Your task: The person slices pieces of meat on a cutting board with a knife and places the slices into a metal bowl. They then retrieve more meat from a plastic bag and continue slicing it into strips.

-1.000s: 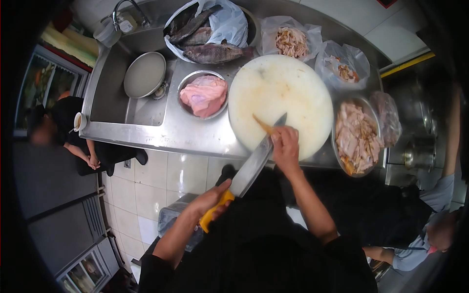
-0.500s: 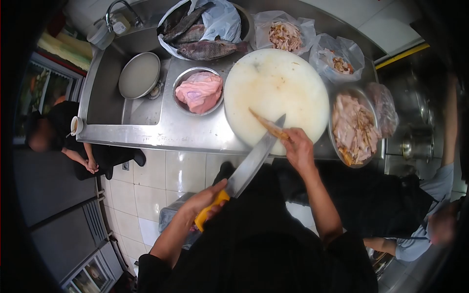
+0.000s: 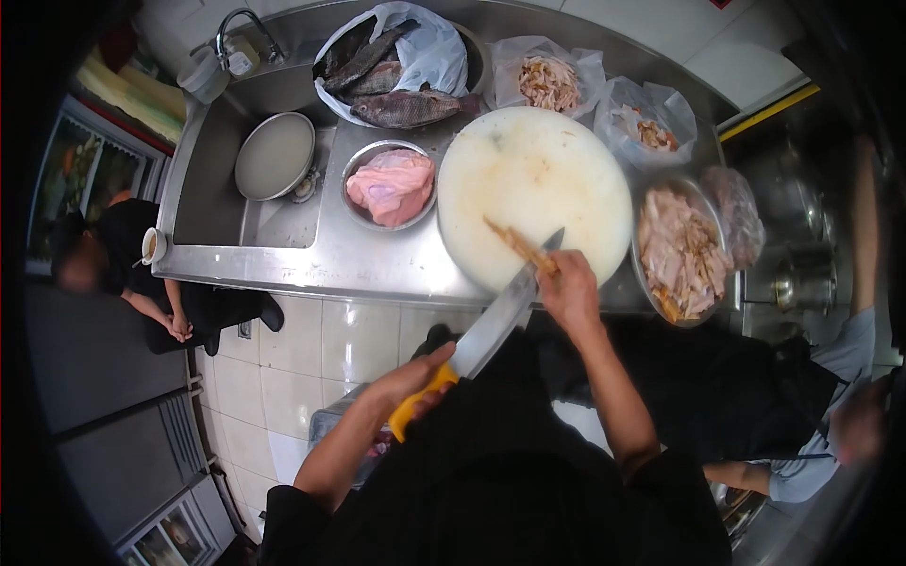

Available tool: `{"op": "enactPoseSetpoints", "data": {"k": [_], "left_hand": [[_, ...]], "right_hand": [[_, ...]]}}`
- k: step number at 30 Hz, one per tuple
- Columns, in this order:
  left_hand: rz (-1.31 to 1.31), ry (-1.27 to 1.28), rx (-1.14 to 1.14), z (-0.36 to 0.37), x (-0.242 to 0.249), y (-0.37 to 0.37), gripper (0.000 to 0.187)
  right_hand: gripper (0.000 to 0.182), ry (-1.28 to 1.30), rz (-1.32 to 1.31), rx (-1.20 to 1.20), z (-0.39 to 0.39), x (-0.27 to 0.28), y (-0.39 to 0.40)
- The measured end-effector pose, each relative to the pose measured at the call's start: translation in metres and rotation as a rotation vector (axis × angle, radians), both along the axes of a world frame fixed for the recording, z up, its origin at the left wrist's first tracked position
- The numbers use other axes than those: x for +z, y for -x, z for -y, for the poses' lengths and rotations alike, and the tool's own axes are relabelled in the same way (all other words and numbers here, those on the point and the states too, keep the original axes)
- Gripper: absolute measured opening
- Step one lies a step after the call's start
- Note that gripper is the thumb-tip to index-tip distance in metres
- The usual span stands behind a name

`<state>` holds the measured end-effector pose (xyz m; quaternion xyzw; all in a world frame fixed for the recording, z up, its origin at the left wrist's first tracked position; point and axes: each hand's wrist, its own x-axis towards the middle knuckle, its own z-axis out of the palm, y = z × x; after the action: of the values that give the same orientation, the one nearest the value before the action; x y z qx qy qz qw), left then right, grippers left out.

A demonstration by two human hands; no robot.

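Knife point(image 3: 493, 326): apparently cutting the brown strip point(image 3: 511, 240); a further stroke calls for a steady grip.
Strip: over the blade point(image 3: 510, 304), at the round board's point(image 3: 547, 156) six o'clock.
Left hand point(image 3: 422, 375): closed around the yellow handle point(image 3: 406, 416), blade toward one o'clock.
Right hand point(image 3: 572, 291): nearly closed, pinching the strip's four-o'clock end.

Stainless-steel sink counter point(image 3: 377, 267) along the far side, backed by pale wall tiles point(image 3: 694, 57) at far right; glossy cream floor tiles point(image 3: 290, 396) at left, streaked with reflected light point(image 3: 353, 332); dark grey panelling point(image 3: 99, 363) between framed glass panes point(image 3: 83, 170), leftmost.
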<state>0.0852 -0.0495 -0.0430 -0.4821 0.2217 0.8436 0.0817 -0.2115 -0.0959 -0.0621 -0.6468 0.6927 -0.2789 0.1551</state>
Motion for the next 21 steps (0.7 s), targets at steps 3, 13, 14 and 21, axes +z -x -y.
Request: {"op": "enactPoseSetpoints", "data": {"k": [3, 13, 14, 21], "left_hand": [[-0.032, -0.015, 0.009, 0.005, -0.005, 0.012, 0.067], [0.012, 0.014, -0.012, -0.006, 0.006, 0.004, 0.067], [0.031, 0.013, -0.017, -0.007, 0.009, 0.004, 0.067], [0.229, 0.359, -0.121, -0.012, 0.034, 0.009, 0.076]], "right_hand": [[0.029, 0.003, -0.032, 0.019, 0.006, -0.002, 0.005], [0.028, -0.145, 0.409, -0.527, 0.021, -0.022, 0.034], [0.033, -0.152, 0.502, -0.584, 0.02, -0.032, 0.042], [0.032, -0.019, 0.133, -0.636, 0.026, -0.017, 0.066]]}}
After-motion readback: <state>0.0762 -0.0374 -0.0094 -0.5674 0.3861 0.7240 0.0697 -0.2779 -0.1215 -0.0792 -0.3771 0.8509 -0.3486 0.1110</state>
